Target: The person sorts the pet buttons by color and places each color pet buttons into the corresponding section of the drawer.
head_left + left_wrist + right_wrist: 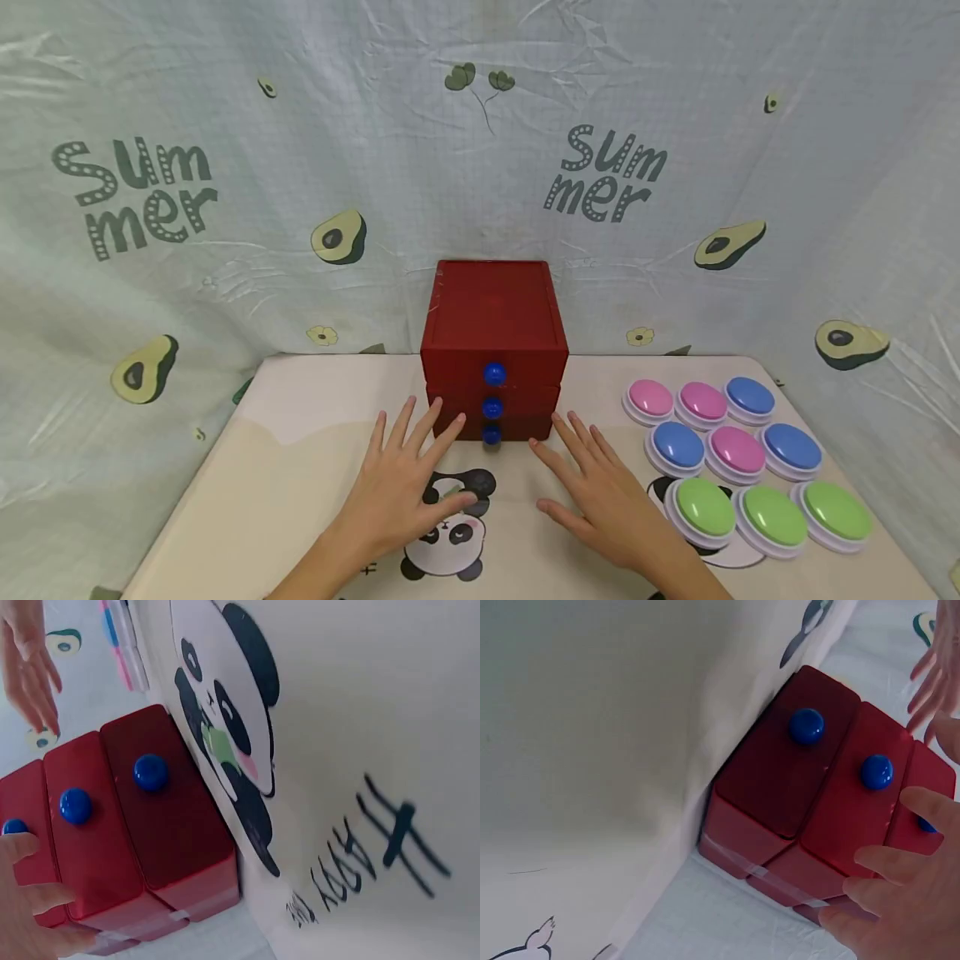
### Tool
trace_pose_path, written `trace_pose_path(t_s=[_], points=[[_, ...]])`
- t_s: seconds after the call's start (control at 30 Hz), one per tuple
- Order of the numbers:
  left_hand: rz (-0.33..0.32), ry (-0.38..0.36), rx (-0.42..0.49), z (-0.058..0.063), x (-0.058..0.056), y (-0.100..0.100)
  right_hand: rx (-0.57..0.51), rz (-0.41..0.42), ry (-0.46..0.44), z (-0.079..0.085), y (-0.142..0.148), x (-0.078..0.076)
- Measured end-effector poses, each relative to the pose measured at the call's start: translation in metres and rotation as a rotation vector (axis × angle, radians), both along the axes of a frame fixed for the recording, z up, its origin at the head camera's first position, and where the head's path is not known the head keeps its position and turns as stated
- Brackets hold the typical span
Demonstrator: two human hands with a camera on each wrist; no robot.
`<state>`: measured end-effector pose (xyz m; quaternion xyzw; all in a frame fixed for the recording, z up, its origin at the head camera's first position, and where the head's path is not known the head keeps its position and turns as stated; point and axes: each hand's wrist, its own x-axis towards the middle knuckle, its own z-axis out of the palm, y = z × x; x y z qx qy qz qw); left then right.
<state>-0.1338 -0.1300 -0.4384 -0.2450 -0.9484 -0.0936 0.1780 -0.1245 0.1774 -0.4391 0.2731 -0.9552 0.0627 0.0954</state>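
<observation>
At the back middle of the table stands a red box of three drawers [495, 308], each front bearing a round blue knob [494, 374]. All three drawers look closed. My left hand [405, 483] hovers in front of the box's left side, fingers spread and holding nothing. My right hand [600, 492] does the same at the right side, palm down with its fingers apart. Both wrist views show the drawer fronts [161, 802] and knobs [876, 772] close by, with no finger gripping a knob.
To the right sit several push-button lights with white rims: pink [738, 448], blue [792, 445] and green [775, 515]. Printed pandas [446, 542] decorate the pale tabletop [300, 467]. A curtain [375, 150] with avocado prints hangs behind the table and at its sides.
</observation>
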Motion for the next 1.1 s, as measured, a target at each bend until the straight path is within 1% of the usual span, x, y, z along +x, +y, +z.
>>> trace_pose_path(t_s=[0.1, 0.2, 0.37, 0.47, 0.6, 0.73, 0.87, 0.97, 1.1], points=[[0.013, 0.018, 0.022, 0.002, -0.002, -0.005, -0.001, 0.0, 0.003, 0.003, -0.001, 0.0], [0.026, 0.016, 0.06, 0.006, -0.006, -0.01, -0.014, -0.005, 0.02, 0.006, -0.003, -0.001], [0.033, 0.024, 0.153, 0.013, -0.013, -0.017, -0.085, -0.013, 0.059, 0.011, -0.005, -0.003], [0.037, 0.027, 0.211, 0.017, -0.017, -0.018, -0.133, -0.022, 0.067, 0.015, -0.007, -0.004], [0.043, 0.031, 0.272, 0.022, -0.021, -0.018, -0.168, -0.031, 0.071, 0.022, -0.009, -0.006], [0.043, 0.047, 0.332, 0.026, -0.027, -0.019, -0.195, -0.013, 0.087, 0.027, -0.012, -0.009], [0.034, 0.014, 0.425, 0.03, -0.035, -0.019, -0.235, 0.002, 0.091, 0.031, -0.016, -0.012], [0.027, -0.042, 0.509, 0.032, -0.043, -0.02, -0.271, 0.011, 0.088, 0.033, -0.02, -0.014], [0.0, -0.11, 0.628, 0.036, -0.055, -0.02, -0.299, 0.008, 0.085, 0.036, -0.026, -0.016]])
